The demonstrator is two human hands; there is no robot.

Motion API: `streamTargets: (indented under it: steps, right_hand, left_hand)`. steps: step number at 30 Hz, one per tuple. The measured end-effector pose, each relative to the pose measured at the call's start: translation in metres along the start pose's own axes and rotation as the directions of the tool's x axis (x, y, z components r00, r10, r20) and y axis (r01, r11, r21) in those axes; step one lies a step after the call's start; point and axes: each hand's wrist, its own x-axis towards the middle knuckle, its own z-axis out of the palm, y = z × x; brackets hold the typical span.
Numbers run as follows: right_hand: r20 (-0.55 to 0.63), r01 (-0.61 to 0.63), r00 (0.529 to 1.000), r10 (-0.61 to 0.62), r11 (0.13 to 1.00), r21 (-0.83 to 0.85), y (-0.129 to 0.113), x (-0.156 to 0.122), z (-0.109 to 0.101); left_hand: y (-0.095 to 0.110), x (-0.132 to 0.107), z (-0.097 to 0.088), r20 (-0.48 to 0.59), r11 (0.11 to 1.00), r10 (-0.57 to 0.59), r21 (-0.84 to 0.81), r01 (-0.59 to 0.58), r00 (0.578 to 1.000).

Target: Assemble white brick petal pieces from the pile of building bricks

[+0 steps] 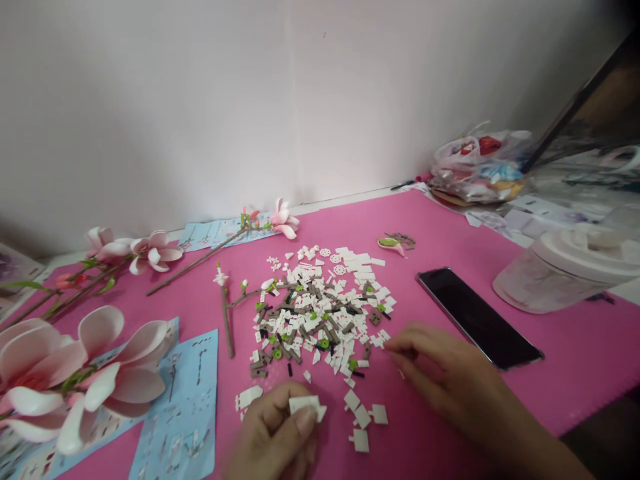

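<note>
My left hand [280, 437], at the bottom middle, is closed with its thumb pressed on a white building-block piece [304, 402]. What lies under the curled fingers is hidden. To the right, my right hand [440, 373] reaches the near-right edge of a pile of building-block pieces [320, 313] in white, brown, green and black. Its thumb and forefinger are slightly apart, their tips beside a small white piece [379, 338]; I cannot tell whether they touch it. Several flat white square pieces [361, 440] lie between my hands. A partly built brown branch [227, 320] with white tips rests left of the pile.
Pink magnolia stems [100, 373] and blue instruction sheets [195, 400] cover the left side of the pink mat [350, 223]. On the right are a black phone [480, 317] and a lidded whitish tub [555, 273]. Plastic bags [480, 163] sit at the back right, below a grey-white wall.
</note>
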Motion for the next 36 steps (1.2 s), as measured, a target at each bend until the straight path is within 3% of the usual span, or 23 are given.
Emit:
streamTargets:
  steps: [3, 7, 13, 21, 36]
  right_hand:
    - [0.101, 0.013, 0.995, -0.002, 0.994, -0.107, 0.007, 0.002, 0.009]
    - [0.186, 0.073, 0.981, -0.052, 0.991, -0.113, 0.004, 0.002, 0.024]
    - [0.134, 0.09, 0.988, -0.075, 0.99, -0.112, 0.0, 0.002, 0.029]
    - [0.165, 0.129, 0.981, -0.098, 0.974, -0.187, -0.003, 0.005, 0.043]
    - [0.169, 0.153, 0.979, -0.117, 0.963, -0.221, -0.004, 0.013, 0.043]
  left_hand:
    - [0.002, 0.002, 0.002, -0.013, 0.995, -0.018, -0.095, 0.017, 1.0]
    - [0.004, 0.005, -0.001, 0.006, 0.991, -0.018, -0.135, 0.019, 1.0]
    - [0.009, 0.003, 0.0, -0.018, 0.991, -0.06, -0.124, 0.058, 0.998]
    - [0.011, 0.003, 0.002, -0.058, 0.985, -0.036, -0.171, 0.025, 0.998]
    - [-0.002, 0.01, -0.003, 0.073, 0.999, 0.006, -0.04, -0.003, 0.997]
